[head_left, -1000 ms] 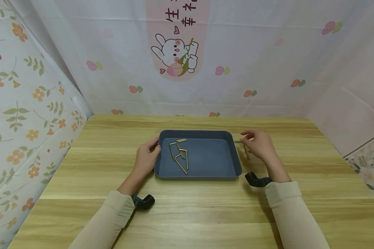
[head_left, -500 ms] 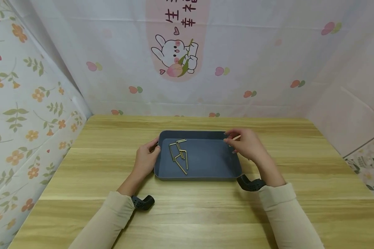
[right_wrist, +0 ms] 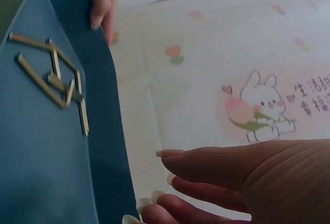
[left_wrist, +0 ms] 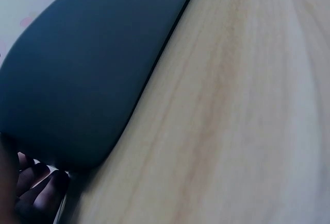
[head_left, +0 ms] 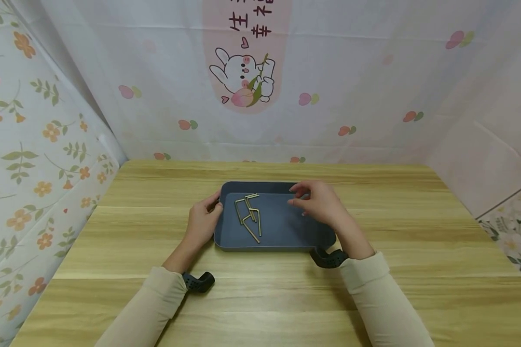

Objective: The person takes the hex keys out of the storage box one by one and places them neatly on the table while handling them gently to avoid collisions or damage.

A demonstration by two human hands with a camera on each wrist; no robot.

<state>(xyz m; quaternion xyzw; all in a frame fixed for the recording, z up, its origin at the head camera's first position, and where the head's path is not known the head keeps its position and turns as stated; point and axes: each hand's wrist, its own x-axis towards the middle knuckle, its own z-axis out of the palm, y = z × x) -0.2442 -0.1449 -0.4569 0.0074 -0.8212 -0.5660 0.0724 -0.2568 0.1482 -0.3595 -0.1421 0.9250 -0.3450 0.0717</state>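
A dark blue-grey rectangular tray (head_left: 286,229) lies on the table. Several brass-coloured L-shaped rods (head_left: 259,221), which look like hex keys, lie in a loose heap in its left half. At the tray's left wall, my left hand (head_left: 201,221) grips the rim; its fingers (left_wrist: 49,188) show dimly against the tray's outside in the left wrist view. Above the right part of the tray hovers my right hand (head_left: 319,202), with thumb and fingers loosely curved and apart. Nothing shows between them in the right wrist view.
The wooden table (head_left: 260,299) extends around the tray on all sides. A white printed cloth (head_left: 351,72) hangs behind it, with a floral cloth (head_left: 30,193) at the left. Black wrist cameras (head_left: 199,282) sit at both cuffs.
My right hand has moved left, from beside an L-shaped rod right of the tray to above the tray. That rod is out of sight now. My left hand and the heap stay put.
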